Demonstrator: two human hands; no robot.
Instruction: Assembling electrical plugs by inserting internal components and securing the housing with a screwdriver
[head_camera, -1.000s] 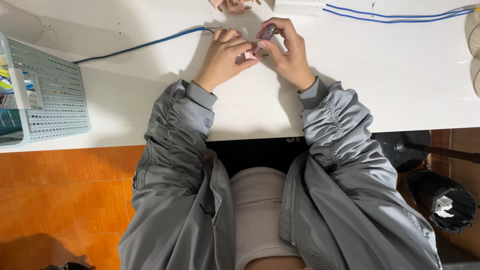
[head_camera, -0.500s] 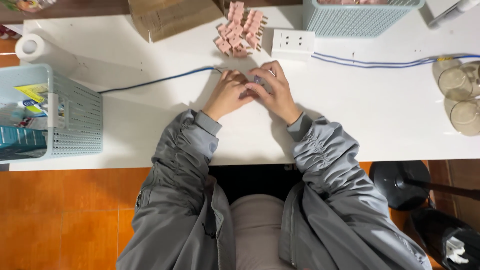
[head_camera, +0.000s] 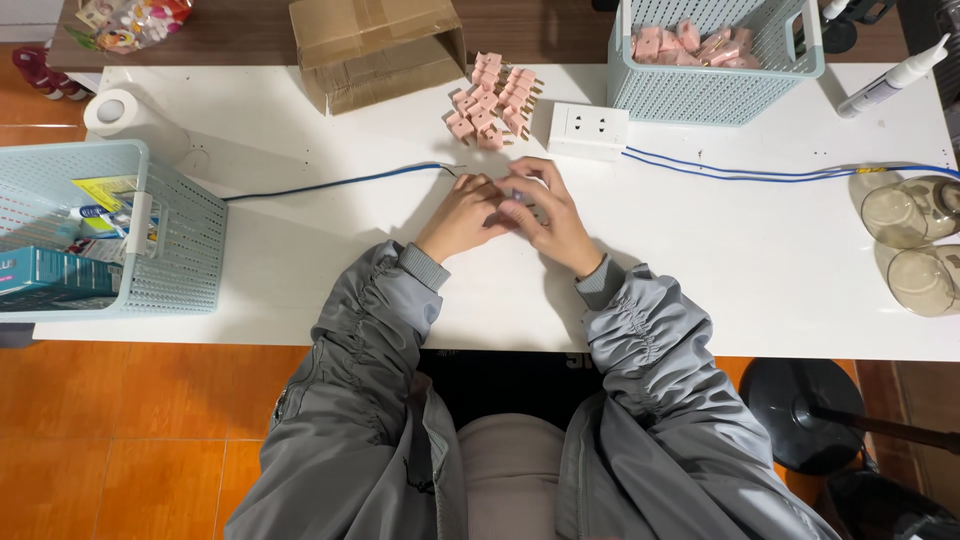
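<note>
White table (head_camera: 300, 260) first, then the baskets (head_camera: 170, 240), box (head_camera: 375, 45) and socket (head_camera: 588, 130). A blue cable (head_camera: 330, 183) runs in to the left hand (head_camera: 462, 215), ending right at its fingertips. Both hands are bunched together mid-table; the right hand (head_camera: 548, 222) covers whatever small part they pinch, so can't tell what it is. Cable looks light and floppy, I'd grip it close to the tip. The pink plugs (head_camera: 492, 100) beyond look hard, light and easy to pinch by the body.
</note>
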